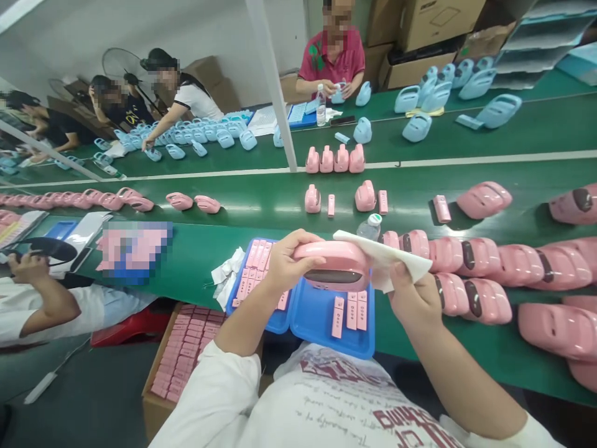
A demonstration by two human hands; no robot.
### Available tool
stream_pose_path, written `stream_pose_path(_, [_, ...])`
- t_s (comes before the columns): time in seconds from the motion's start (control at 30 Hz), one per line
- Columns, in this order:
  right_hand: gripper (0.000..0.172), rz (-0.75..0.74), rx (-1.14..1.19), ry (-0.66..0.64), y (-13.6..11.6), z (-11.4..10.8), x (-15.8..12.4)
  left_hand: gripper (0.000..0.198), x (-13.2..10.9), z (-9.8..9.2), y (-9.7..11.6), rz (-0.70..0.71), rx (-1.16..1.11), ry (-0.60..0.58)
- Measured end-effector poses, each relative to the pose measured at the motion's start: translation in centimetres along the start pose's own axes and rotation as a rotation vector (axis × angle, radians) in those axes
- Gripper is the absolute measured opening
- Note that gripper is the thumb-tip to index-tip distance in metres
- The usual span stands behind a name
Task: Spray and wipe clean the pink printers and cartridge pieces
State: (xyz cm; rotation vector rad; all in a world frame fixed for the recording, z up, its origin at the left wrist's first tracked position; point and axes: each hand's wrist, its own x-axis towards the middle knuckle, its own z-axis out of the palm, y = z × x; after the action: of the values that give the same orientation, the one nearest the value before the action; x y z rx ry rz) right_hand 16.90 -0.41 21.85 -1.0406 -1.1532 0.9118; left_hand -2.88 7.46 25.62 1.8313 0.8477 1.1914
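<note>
My left hand (285, 261) grips a pink plastic device (336, 264) by its left end and holds it above a blue tray (311, 314). My right hand (413, 292) pinches a white cloth (382, 255) that lies against the device's right end. On the tray lie several small pink rectangular parts (351, 311). A crumpled white cloth (227, 274) rests beside the tray's left edge.
Rows of pink devices (471, 258) crowd the green belt at the right. A small bottle (370, 227) stands behind the tray. A cardboard box of pink parts (184, 348) sits below left. Other people work across the belt among blue devices (415, 127). A white post (273, 87) rises mid-table.
</note>
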Motion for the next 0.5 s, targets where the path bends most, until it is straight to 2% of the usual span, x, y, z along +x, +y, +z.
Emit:
stream_pose_path(0.1, [0.047,-0.020,-0.032,-0.040,-0.9,-0.7,-0.4,0.041,0.4,1.3,1.3,0.008,0.008,-0.053])
stream_pose_path(0.17, [0.047,-0.082,-0.059,-0.086,-1.5,-1.0,-0.5,0.041,0.6,2.1,2.2,0.070,0.039,-0.109])
stream_pose_path(0.3, [0.049,-0.243,-0.104,-0.148,-2.6,-1.7,-0.5,0.043,0.8,3.3,3.8,0.288,0.145,-0.171])
stream_pose_path(0.43, [0.061,-0.399,-0.197,-0.191,-4.5,-2.6,0.0,0.039,0.9,4.0,5.6,0.553,0.239,-0.142])
stream_pose_path(0.5, [0.054,-0.538,-0.241,-0.249,-5.6,-3.0,0.4,0.031,1.0,4.4,6.6,0.674,0.224,-0.140])
